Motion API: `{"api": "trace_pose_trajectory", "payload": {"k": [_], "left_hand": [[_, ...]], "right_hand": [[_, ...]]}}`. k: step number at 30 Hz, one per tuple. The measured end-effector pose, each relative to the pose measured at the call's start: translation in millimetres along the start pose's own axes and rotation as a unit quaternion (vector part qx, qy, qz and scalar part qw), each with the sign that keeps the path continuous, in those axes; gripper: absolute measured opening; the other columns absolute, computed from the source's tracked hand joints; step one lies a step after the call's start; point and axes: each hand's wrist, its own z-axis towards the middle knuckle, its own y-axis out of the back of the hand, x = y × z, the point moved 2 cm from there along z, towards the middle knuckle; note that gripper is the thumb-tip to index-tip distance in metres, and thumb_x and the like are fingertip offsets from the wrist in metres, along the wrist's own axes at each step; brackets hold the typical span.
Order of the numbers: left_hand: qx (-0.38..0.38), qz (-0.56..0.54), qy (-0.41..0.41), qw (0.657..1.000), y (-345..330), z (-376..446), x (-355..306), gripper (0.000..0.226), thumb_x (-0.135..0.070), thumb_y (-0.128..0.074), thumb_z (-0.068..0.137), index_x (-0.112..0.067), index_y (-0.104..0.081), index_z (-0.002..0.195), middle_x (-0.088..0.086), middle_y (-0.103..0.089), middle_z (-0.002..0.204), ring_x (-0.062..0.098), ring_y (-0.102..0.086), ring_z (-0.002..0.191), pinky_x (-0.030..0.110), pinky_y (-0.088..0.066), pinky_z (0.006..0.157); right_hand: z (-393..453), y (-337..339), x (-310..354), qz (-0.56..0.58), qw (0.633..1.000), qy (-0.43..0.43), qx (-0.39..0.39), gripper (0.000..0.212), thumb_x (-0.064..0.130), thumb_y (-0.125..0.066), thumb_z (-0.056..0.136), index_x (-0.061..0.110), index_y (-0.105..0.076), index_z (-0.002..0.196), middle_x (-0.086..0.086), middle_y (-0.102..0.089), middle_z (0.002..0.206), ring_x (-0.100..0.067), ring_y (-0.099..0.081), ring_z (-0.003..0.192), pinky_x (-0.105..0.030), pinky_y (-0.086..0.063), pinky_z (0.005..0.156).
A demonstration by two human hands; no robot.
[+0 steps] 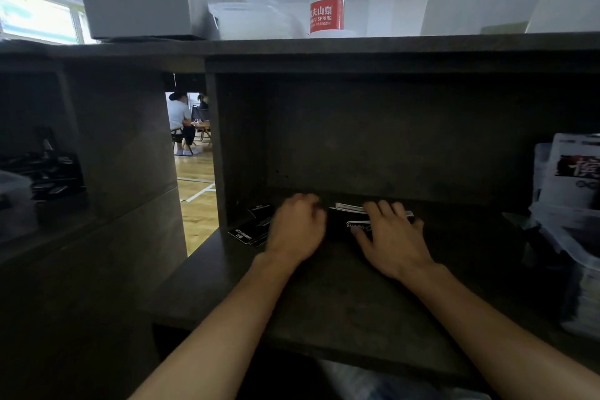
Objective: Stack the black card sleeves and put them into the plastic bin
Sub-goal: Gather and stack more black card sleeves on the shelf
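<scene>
A stack of black card sleeves is being held down by the right hand, fingers spread flat over its top. Just to the left, the left hand is being kept curled; whether anything is pinched cannot be told. Loose black sleeves are lying beyond its left side. A clear plastic bin is sitting well right of the right hand.

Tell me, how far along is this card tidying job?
Early to midway, it seems. Done: a pile of black card sleeves sits on the desk. In hand: the right hand rests flat on that pile, while the left hand curls over loose sleeves lying to the left. Left: gather those onto the pile, then move it all into the plastic bin at the right; nothing shows the pile in it yet.
</scene>
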Motion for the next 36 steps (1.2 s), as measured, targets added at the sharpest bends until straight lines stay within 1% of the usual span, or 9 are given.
{"api": "trace_pose_trajectory", "payload": {"k": [2,4,12,16,19,23,26,32,36], "left_hand": [[-0.035,0.136,0.113,0.984,18,2,30,0.027,-0.032,-0.054,0.094,-0.016,-0.062,0.115,0.011,-0.058,0.122,0.029,-0.055,0.116,0.045,-0.045,0.102],[0.035,0.21,0.213,0.954,25,-1,49,0.038,-0.038,-0.055,0.094,-0.016,-0.057,0.126,0.014,-0.051,0.134,0.034,-0.044,0.128,0.05,-0.034,0.11],[-0.077,0.28,0.122,0.949,30,-4,29,0.013,-0.025,-0.058,0.093,-0.021,-0.066,0.102,0.006,-0.068,0.101,0.027,-0.053,0.108,0.044,-0.035,0.097],[-0.196,0.049,0.02,0.979,32,-1,17,0.016,-0.014,-0.055,0.094,-0.019,-0.063,0.107,0.001,-0.069,0.097,0.018,-0.062,0.093,0.026,-0.043,0.075],[-0.101,-0.265,0.047,0.958,18,3,12,0.051,-0.006,-0.057,0.094,-0.024,-0.042,0.14,-0.011,-0.067,0.106,0.006,-0.065,0.101,0.015,-0.051,0.075],[-0.026,-0.225,0.05,0.973,3,3,17,0.101,-0.003,-0.065,0.088,-0.032,0.005,0.155,-0.014,-0.059,0.097,0.0,-0.066,0.085,0.013,-0.049,0.077],[-0.053,-0.191,0.06,0.978,5,1,16,0.093,-0.006,-0.067,0.087,-0.027,-0.008,0.155,-0.004,-0.064,0.102,0.0,-0.066,0.075,0.009,-0.05,0.072],[0.017,0.01,0.037,0.999,-2,-5,6,0.02,-0.042,-0.066,0.089,-0.022,-0.064,0.091,0.003,-0.054,0.107,0.013,-0.058,0.089,0.031,-0.05,0.084],[0.019,0.027,0.031,0.999,2,-4,11,0.033,-0.043,-0.048,0.099,-0.032,-0.055,0.068,0.002,-0.057,0.097,0.015,-0.058,0.089,0.038,-0.045,0.092]], "right_hand": [[2,-1,-2,0.002,1.0,-0.004,-0.007,0.05,0.056,-0.044,0.096,0.03,-0.039,0.138,0.002,-0.046,0.134,-0.019,-0.04,0.124,-0.055,-0.039,0.101],[3,-2,-2,0.008,1.0,-0.005,-0.025,0.047,0.056,-0.044,0.095,0.032,-0.042,0.135,0.002,-0.048,0.132,-0.018,-0.041,0.122,-0.053,-0.038,0.1],[2,-5,1,-0.004,1.0,0.0,-0.031,0.052,0.058,-0.046,0.095,0.032,-0.041,0.139,0.001,-0.049,0.133,-0.019,-0.041,0.124,-0.052,-0.038,0.101],[1,-4,1,0.0,0.999,-0.006,-0.032,0.052,0.057,-0.047,0.095,0.031,-0.042,0.139,0.0,-0.049,0.134,-0.019,-0.041,0.125,-0.052,-0.037,0.102],[2,-4,2,0.002,0.999,-0.01,-0.031,0.052,0.056,-0.048,0.094,0.03,-0.042,0.139,0.0,-0.049,0.134,-0.02,-0.041,0.125,-0.052,-0.037,0.101],[2,-5,1,0.021,0.999,-0.011,-0.029,0.054,0.055,-0.048,0.091,0.029,-0.043,0.139,0.001,-0.049,0.132,-0.019,-0.041,0.123,-0.051,-0.036,0.101],[1,-4,1,0.04,0.999,-0.017,-0.03,0.054,0.055,-0.044,0.091,0.029,-0.045,0.138,0.001,-0.051,0.131,-0.019,-0.041,0.122,-0.051,-0.035,0.102],[0,-3,4,0.022,0.999,-0.017,-0.018,0.05,0.06,-0.038,0.096,0.031,-0.045,0.136,-0.001,-0.048,0.134,-0.021,-0.039,0.125,-0.053,-0.037,0.101],[-3,-1,4,0.016,1.0,-0.003,-0.015,0.047,0.052,-0.039,0.099,0.031,-0.043,0.141,0.001,-0.046,0.137,-0.021,-0.036,0.128,-0.054,-0.038,0.103]]}}
